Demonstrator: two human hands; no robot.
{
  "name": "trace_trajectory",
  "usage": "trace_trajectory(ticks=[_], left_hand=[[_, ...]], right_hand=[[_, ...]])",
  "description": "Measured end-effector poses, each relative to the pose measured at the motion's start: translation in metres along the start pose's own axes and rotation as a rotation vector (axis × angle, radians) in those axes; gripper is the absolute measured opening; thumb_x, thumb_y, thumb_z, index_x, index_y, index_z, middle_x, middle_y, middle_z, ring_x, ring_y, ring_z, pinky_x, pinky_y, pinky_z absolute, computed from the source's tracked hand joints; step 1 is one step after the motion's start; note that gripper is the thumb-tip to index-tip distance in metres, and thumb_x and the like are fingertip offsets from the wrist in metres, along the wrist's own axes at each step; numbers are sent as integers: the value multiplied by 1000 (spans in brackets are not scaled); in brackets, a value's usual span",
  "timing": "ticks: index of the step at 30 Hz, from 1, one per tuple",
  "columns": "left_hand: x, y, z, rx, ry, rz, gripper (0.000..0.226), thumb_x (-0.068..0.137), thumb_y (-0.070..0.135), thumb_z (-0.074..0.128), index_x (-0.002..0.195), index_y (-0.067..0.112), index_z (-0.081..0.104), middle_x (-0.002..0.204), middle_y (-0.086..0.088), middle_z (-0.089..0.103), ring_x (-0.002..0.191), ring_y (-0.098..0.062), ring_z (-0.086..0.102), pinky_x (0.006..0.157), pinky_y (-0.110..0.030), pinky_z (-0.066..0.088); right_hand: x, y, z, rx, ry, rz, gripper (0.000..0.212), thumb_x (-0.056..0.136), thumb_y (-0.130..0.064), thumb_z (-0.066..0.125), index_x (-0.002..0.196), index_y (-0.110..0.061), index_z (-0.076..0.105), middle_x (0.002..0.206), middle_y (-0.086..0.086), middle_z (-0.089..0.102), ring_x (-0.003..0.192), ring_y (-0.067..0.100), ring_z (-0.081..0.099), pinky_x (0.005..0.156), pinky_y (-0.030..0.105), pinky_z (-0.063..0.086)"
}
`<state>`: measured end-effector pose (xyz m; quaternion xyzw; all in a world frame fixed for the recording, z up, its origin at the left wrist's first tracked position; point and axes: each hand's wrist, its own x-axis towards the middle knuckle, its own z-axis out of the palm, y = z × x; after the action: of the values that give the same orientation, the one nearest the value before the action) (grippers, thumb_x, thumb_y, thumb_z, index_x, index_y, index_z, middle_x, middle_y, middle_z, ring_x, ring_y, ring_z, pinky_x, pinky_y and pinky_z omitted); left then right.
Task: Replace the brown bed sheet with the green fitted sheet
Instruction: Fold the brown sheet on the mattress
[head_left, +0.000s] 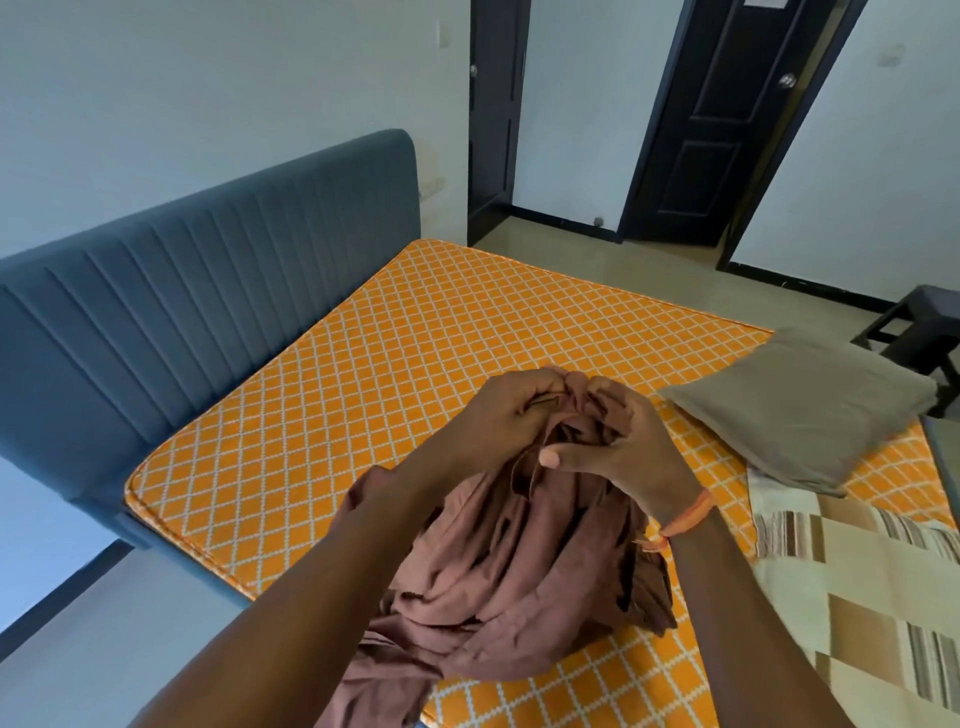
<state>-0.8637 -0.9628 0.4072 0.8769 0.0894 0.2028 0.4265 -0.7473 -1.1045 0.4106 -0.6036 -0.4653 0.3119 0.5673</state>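
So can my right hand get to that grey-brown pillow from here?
Probably yes, once freed: the right hand grips the brown sheet now, and only bare mattress lies between it and the pillow.

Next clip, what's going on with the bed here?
A person is bunching up the brown sheet, gripping its gathered top with the left hand and right hand. It is already off the orange mattress, which lies bare. A grey-brown pillow and a striped cloth lie at the right. No green sheet is visible.
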Motion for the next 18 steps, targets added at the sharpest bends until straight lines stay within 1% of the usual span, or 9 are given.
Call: trace_trajectory(ticks=[2,4,6,8,9,11,12,15,18], left_hand=[[-4,-1,-4,1,2,3,15,92,0,46,88,-1,60,83,-17,59,74,-37,54,66,-54,45],[-9,-2,-6,1,-17,-3,16,90,4,46,89,-2,60,82,-17,60,74,-36,55,66,-53,46],[-14,-1,-5,-38,-39,-20,15,91,1,47,91,4,61,83,-8,62,72,-27,56,65,-42,49],[-20,-2,-2,-94,-16,-39,16,94,-4,49,92,11,54,78,9,57,64,-10,49,60,-23,41],[-24,-6,-2,-135,-3,-66,12,95,-2,53,96,9,49,76,10,53,61,-8,44,59,-20,38],[-33,-18,-1,-178,-28,-138,22,94,5,62,108,4,44,77,7,53,56,-8,43,58,-18,39],[-37,-26,0,-152,-60,-155,28,92,9,66,112,6,46,81,5,56,57,-6,47,60,-17,42],[-52,-58,13,102,-100,-152,38,80,18,65,115,10,55,101,-4,64,88,-13,62,74,-41,51],[-68,-95,33,82,-69,-210,45,79,15,59,124,13,51,107,-2,65,100,-18,64,77,-48,54]], right_hand=[[2,0,6,-200,90,-63,47,60,-26,95,80,-7,57,80,10,63,80,23,64,69,32,52],[5,4,9,-376,153,-143,52,62,-25,94,66,-14,44,62,0,44,60,19,47,57,30,40],[7,9,9,-432,139,-223,51,65,-15,91,64,-15,41,60,1,41,58,25,43,55,40,38],[7,12,6,-458,112,-265,44,68,-9,89,65,-7,44,63,11,44,60,30,46,58,45,41],[6,11,4,-451,109,-267,42,69,-6,87,65,-5,45,63,11,45,61,27,49,59,40,42],[5,10,-3,-399,154,-234,42,70,-1,86,64,-6,45,63,8,46,62,13,53,63,25,42],[5,10,-8,-368,193,-207,41,70,-1,85,64,-4,45,64,11,47,65,13,55,66,26,43],[7,9,-25,-268,241,-183,45,71,-12,87,70,4,45,73,24,48,75,39,56,71,54,50],[7,4,-35,-204,288,-196,56,67,-25,88,71,9,43,75,32,46,77,47,52,74,57,50]])
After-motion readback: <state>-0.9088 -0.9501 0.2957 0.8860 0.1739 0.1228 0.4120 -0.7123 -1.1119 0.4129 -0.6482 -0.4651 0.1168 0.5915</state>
